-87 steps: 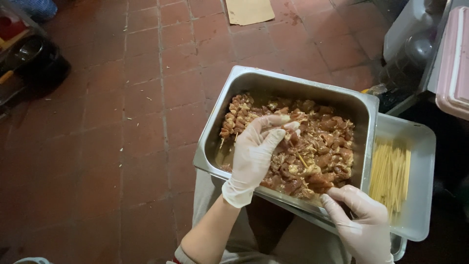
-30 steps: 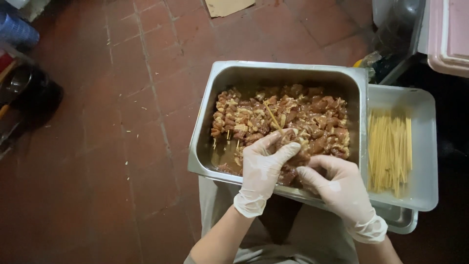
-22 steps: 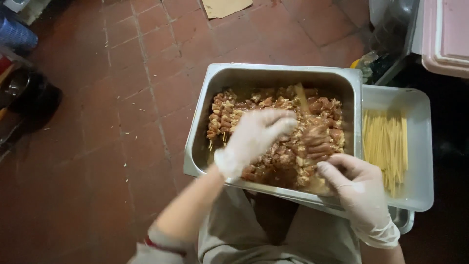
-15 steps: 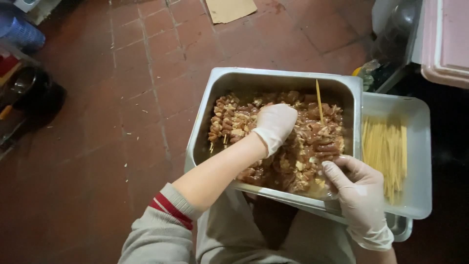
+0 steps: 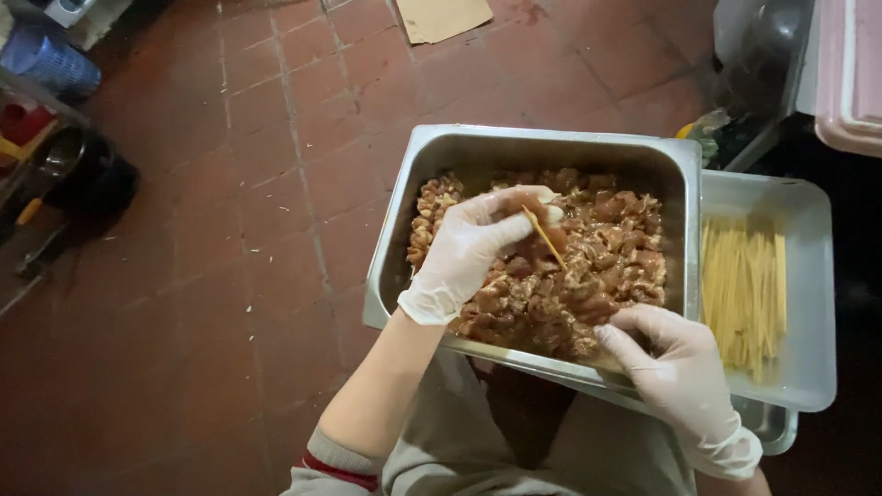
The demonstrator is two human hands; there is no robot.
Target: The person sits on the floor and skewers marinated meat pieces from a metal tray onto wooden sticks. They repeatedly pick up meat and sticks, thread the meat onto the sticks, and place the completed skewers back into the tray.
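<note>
Nearest to the camera, the person's right hand (image 5: 675, 367) in a thin white disposable glove rests at the near rim of the deep rectangular steel pan (image 5: 404, 239), with its fingers bent down among the brown marinated meat pieces (image 5: 588, 276); whether they close on a piece the picture does not show. A little farther, the left hand (image 5: 473, 248), gloved the same way, lies over the middle of the meat with its fingertips pinched together on a thin pale wooden skewer (image 5: 545, 237), which slants up out of the grip. To thread well, the person would probably keep the stick steady in this pinch and push each piece through its thick centre, with the point directed away from the other glove; a slip could pierce it. Just beside the pan, on the right, a shallow white plastic tray (image 5: 813, 303) holds the heap of spare pale wooden sticks (image 5: 744, 285); beyond lies the red tiled floor (image 5: 230, 230).
</note>
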